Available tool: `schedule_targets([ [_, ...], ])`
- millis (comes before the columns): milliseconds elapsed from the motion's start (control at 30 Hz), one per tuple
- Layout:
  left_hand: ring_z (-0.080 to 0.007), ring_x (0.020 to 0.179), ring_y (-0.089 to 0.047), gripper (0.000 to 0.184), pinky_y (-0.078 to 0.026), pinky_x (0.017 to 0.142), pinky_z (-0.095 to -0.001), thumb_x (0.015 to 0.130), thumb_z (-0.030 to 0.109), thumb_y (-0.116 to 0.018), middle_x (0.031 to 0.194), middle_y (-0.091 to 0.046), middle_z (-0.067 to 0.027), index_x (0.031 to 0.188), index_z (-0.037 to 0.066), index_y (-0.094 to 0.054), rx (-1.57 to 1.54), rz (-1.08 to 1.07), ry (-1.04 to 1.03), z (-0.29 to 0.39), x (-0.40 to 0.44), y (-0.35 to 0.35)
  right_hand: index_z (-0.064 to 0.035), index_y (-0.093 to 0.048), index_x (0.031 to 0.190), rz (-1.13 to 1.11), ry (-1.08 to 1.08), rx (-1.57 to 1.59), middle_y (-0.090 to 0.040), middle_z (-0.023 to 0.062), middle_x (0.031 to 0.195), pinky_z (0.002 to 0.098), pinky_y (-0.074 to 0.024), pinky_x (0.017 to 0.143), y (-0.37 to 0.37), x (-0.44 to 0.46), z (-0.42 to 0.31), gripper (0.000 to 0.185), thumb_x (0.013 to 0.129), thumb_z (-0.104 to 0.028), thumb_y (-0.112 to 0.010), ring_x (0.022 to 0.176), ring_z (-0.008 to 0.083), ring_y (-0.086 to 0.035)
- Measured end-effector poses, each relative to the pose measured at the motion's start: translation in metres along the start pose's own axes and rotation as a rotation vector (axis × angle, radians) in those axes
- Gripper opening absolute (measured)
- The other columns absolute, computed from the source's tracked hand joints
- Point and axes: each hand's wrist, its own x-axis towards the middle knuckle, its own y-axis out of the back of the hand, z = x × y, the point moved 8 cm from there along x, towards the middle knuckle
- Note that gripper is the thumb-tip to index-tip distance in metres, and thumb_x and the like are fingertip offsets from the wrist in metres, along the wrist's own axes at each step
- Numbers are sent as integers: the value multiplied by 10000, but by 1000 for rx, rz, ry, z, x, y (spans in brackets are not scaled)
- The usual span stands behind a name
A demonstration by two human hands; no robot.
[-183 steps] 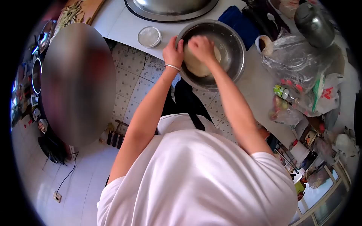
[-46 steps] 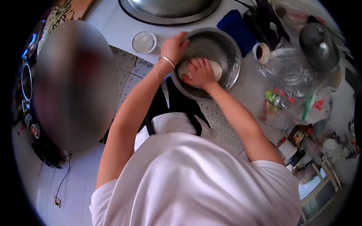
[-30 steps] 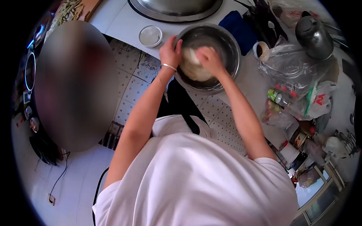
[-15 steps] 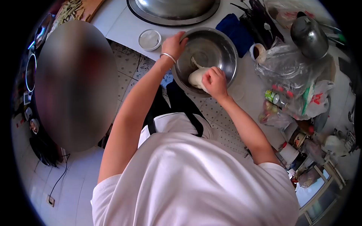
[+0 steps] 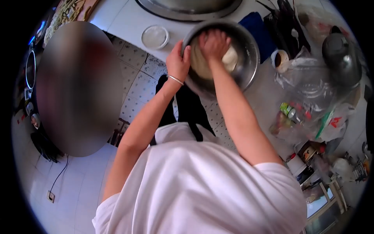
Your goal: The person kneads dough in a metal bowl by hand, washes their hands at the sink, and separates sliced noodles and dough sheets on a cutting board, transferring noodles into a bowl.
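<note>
A steel bowl point(image 5: 249, 64) holds pale dough point(image 5: 200, 65) at the counter's near edge. My left hand point(image 5: 179, 62), with a bracelet at the wrist, grips the bowl's left rim, thumb on one side and fingers on the other. Inside the bowl, my right hand point(image 5: 214, 43) presses on the dough with its fingers spread; part of the dough is hidden under the palm, and a rounded lump shows to its right.
Left of the bowl stands a small round tub point(image 5: 155, 37). A large metal lid point(image 5: 191, 8) lies behind. To the right are a blue cloth point(image 5: 260, 35), a cup point(image 5: 279, 58), plastic bags point(image 5: 307, 80) and a metal kettle point(image 5: 341, 58). A blurred shape fills the left.
My right hand has moved from the dough's near right side toward the far part of the bowl and its fingers have spread. The dough looks flatter and wider. My left hand stays on the rim.
</note>
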Motion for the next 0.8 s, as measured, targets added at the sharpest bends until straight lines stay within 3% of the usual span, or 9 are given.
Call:
schedule_targets([
  [67,-370,884,-611,385,-477,745,-357,874,294,-592,936,-634,-219,1151,28,-565,11,109,64,1,-13,14,-121,-628,703,3,-154,92,-616,54,769,421,-373,754,4,6,3,254,753,-364,-573,841,265,-564],
  [133,-372,863,-613,365,-479,734,-371,862,281,-608,913,-639,-214,1118,22,-585,8,155,40,2,2,16,-111,-616,668,-564,-255,592,-632,54,764,418,-368,765,-2,-14,9,265,767,-354,-577,838,251,-570],
  [233,-378,825,-613,328,-483,714,-408,833,294,-628,869,-646,-198,1075,73,-624,36,47,-159,12,24,13,-110,-612,682,-719,21,530,-629,47,724,418,-365,781,81,-41,-12,264,777,-354,-578,839,246,-574],
  [267,-378,825,-613,328,-483,714,-408,833,294,-628,869,-646,-198,1075,73,-624,35,48,-164,11,26,12,-118,-610,756,-802,-96,401,-620,53,785,426,-365,790,75,-46,-8,242,768,-359,-592,872,259,-566],
  [367,-385,835,-599,294,-484,727,-457,837,300,-593,887,-646,-179,1090,153,-620,165,-73,-216,16,33,-11,-122,-551,876,-332,55,141,-573,90,935,427,-346,838,78,-40,-40,250,737,-316,-625,996,260,-520],
  [533,-378,842,-602,303,-481,725,-459,843,296,-586,913,-649,-168,1113,160,-609,206,-179,-231,19,54,-10,-111,-500,843,-830,316,493,-549,53,869,424,-332,853,122,-77,-40,251,686,-242,-645,892,239,-529],
  [633,-370,853,-603,321,-482,726,-458,853,301,-572,941,-647,-158,1149,179,-584,274,-290,-217,25,49,-21,-118,-520,809,-759,152,499,-547,41,848,420,-335,844,136,-93,-26,232,670,-243,-657,864,237,-518],
  [733,-362,858,-605,326,-485,721,-456,866,298,-549,957,-645,-148,1176,196,-554,331,-368,-139,20,43,-27,-129,-564,821,-412,225,401,-558,35,849,419,-342,834,115,-91,-23,224,673,-268,-657,864,243,-518],
  [800,-378,780,-602,311,-485,659,-460,859,268,-578,862,-644,-178,1152,165,-570,275,-306,-283,32,45,-29,-134,-603,861,-179,682,214,-568,40,852,408,-347,821,99,-96,-42,233,694,-293,-634,889,255,-514],
])
